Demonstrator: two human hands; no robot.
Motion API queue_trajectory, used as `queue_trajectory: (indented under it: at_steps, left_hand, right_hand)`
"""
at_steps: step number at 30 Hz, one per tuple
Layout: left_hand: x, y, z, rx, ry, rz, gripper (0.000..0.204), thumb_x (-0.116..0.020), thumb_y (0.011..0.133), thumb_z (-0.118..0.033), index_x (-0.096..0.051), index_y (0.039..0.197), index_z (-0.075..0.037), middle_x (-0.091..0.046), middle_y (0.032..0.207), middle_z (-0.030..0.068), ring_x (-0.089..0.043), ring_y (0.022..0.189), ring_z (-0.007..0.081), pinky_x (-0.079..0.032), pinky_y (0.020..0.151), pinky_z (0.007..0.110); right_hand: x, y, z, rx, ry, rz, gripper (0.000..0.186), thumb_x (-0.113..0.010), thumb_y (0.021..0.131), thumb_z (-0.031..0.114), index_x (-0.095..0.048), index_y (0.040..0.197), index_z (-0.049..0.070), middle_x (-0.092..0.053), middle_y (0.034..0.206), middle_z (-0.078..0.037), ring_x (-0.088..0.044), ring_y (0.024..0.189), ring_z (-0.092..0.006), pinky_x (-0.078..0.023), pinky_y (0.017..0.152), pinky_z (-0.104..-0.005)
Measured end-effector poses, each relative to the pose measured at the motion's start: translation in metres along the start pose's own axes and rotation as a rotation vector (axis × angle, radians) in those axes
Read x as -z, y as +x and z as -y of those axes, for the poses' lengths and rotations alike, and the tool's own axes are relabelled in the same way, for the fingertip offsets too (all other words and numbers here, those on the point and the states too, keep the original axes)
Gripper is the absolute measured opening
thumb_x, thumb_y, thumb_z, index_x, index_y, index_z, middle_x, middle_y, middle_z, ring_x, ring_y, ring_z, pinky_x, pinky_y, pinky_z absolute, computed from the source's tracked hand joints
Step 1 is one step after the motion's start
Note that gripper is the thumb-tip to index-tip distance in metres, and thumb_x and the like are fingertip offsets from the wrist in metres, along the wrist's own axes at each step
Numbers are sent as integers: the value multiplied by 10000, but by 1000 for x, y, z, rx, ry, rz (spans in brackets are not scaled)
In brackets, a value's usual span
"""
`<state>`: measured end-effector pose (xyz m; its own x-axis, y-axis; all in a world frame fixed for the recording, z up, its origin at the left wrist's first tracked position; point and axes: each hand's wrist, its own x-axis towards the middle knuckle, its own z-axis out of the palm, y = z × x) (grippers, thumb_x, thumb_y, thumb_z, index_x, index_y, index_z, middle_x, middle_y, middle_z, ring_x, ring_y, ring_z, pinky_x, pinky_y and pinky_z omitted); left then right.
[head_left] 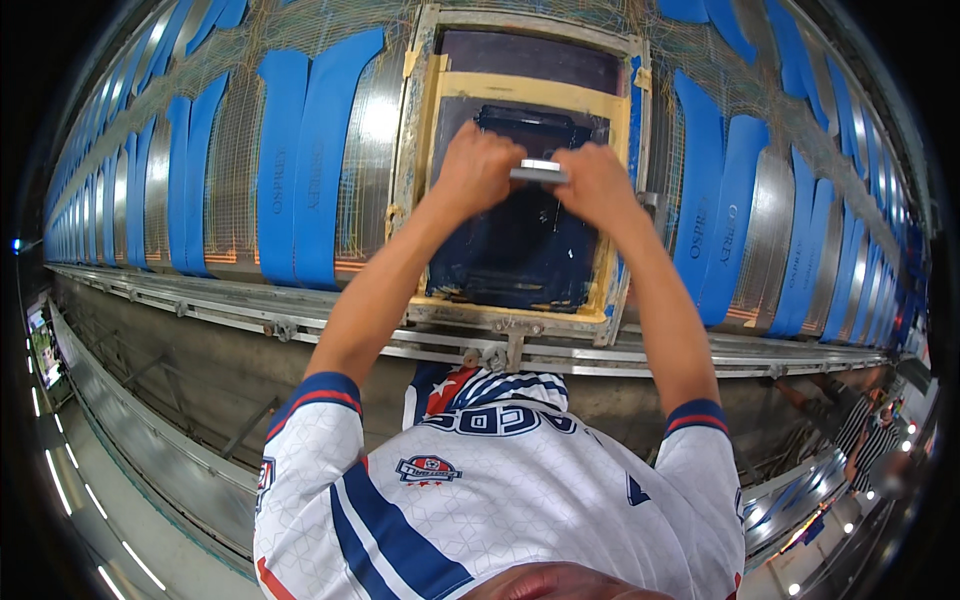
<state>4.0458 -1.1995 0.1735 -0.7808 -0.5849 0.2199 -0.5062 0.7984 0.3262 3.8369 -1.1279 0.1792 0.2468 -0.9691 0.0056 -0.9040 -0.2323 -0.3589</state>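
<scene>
A screen-printing frame (632, 120) with yellowish tape along its inner border lies on the long table in front of me. Dark blue ink (515, 255) covers much of its mesh. Both my hands grip a squeegee (541, 168), whose pale metal part shows between them over the upper half of the screen. My left hand (480, 165) is closed round its left end, and my right hand (598, 183) is closed round its right end. Its lower edge is hidden in shadow and dark ink.
Blue cut fabric pieces (283, 165) lie in rows on the table to the left, and more blue fabric pieces (740, 200) to the right. A metal rail (380, 345) runs along the near edge. Far right stands a person in a striped shirt (878, 445).
</scene>
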Motion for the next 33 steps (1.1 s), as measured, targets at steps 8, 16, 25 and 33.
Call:
queue_trajectory:
  at_steps: [8, 16, 25, 33]
  left_hand:
    - [-9, 74, 52, 72, 2, 101, 222, -837, 707, -289, -719, 822, -141, -707, 775, 62, -662, 776, 319, -426, 778, 424]
    - [-17, -1, 3, 12, -61, -62, 164, -820, 670, -221, -698, 746, -141, -691, 740, 72, -660, 750, 301, -432, 741, 437]
    - [-11, -128, -80, 58, -75, -119, 218, -776, 613, -100, -672, 802, -128, -640, 835, 23, -593, 837, 214, -400, 809, 375]
    - [-6, -121, -78, 44, -15, 2, 262, -772, 617, -95, -694, 864, -132, -664, 883, 6, -603, 890, 209, -409, 855, 369]
  right_hand:
    - [13, 72, -45, -145, 64, 94, 215, -767, 801, 294, -717, 914, 119, -720, 856, -131, -679, 867, -352, -502, 822, -476]
    - [-9, 0, 3, -17, -21, -37, 164, -747, 750, 215, -668, 808, 84, -674, 752, -167, -666, 803, -368, -486, 751, -493]
    - [3, -107, 65, -231, 434, -97, 616, -823, 777, 472, -691, 1204, 48, -714, 1113, -172, -622, 1122, -346, -448, 1013, -459]
    - [-56, -116, -102, -911, 304, -529, 403, -626, 983, 406, -716, 1008, 14, -705, 970, -178, -654, 899, -322, -488, 812, -421]
